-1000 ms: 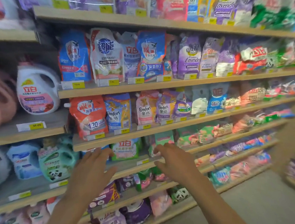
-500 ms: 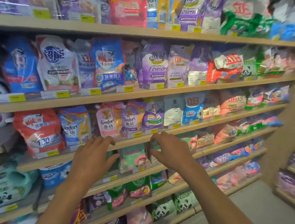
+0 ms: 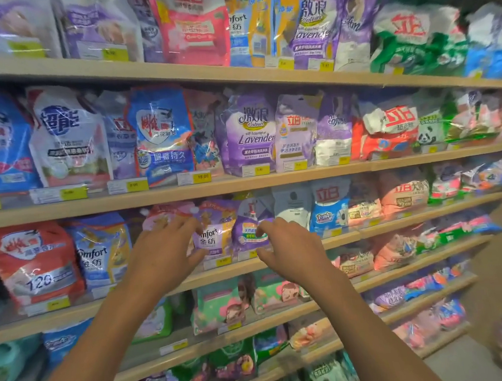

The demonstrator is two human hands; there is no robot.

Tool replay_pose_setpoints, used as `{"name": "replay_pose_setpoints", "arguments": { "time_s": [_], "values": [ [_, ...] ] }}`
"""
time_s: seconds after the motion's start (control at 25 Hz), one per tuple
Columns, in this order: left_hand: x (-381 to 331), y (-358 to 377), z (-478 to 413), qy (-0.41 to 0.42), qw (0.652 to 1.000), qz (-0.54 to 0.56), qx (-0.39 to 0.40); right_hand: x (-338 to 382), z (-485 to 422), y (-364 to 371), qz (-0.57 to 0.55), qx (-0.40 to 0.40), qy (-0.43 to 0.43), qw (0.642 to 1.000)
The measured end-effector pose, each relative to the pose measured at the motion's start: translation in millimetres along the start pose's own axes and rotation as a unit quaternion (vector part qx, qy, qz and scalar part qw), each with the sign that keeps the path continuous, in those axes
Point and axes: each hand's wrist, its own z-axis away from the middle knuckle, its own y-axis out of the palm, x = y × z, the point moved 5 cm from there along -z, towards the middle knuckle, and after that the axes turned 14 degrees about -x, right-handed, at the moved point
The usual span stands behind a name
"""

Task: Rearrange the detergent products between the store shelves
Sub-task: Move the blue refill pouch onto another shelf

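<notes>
Both my hands reach up to the middle shelf (image 3: 293, 248) of detergent pouches. My left hand (image 3: 164, 251) hovers with spread, relaxed fingers in front of a pink Comfort pouch (image 3: 163, 216) and beside a purple Comfort pouch (image 3: 215, 233). My right hand (image 3: 287, 247) is held with loosely curled fingers in front of a small purple pouch (image 3: 248, 226). Neither hand holds anything; whether the fingertips touch the pouches is unclear.
The shelf above carries a blue pouch (image 3: 161, 134) and a purple Lavender pouch (image 3: 249, 133). A red pouch (image 3: 33, 261) and a blue Comfort pouch (image 3: 101, 253) stand to the left. Lower shelves hold several green and pink packs. The aisle floor (image 3: 461, 366) shows at lower right.
Both hands have risen from the lower shelf level up to the Comfort pouches on the middle shelf, and the view has shifted right and upward.
</notes>
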Motion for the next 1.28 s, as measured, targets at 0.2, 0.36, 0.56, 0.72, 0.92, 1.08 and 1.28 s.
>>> {"name": "replay_pose_setpoints", "arguments": {
  "time_s": [0.2,0.36,0.56,0.72,0.92,1.08,1.28],
  "values": [
    [35.5,10.0,-50.3,-0.005,0.999,-0.021,-0.032,11.8,-58.8,22.8,0.009,-0.003,-0.031,0.999],
    [75.9,20.6,-99.4,-0.001,0.998,-0.036,-0.047,29.2,-121.1,39.9,0.003,-0.044,-0.055,0.998],
    [114.9,34.8,-142.1,0.000,0.995,-0.065,-0.075,43.1,-181.2,70.6,-0.029,-0.073,-0.062,0.995],
    [139.4,49.4,-158.4,-0.013,0.993,-0.061,-0.101,53.4,-221.1,102.4,-0.062,-0.082,-0.083,0.991],
    [173.0,56.2,-194.2,-0.074,0.992,-0.011,-0.106,68.0,-270.6,126.1,-0.115,-0.107,-0.109,0.982],
    [193.4,82.5,-207.3,-0.128,0.985,0.111,-0.017,73.2,-302.4,138.3,-0.154,-0.089,-0.121,0.977],
    [197.5,104.3,-212.5,-0.144,0.940,0.309,0.001,75.1,-314.6,149.4,-0.239,-0.081,-0.120,0.960]
  ]
}}
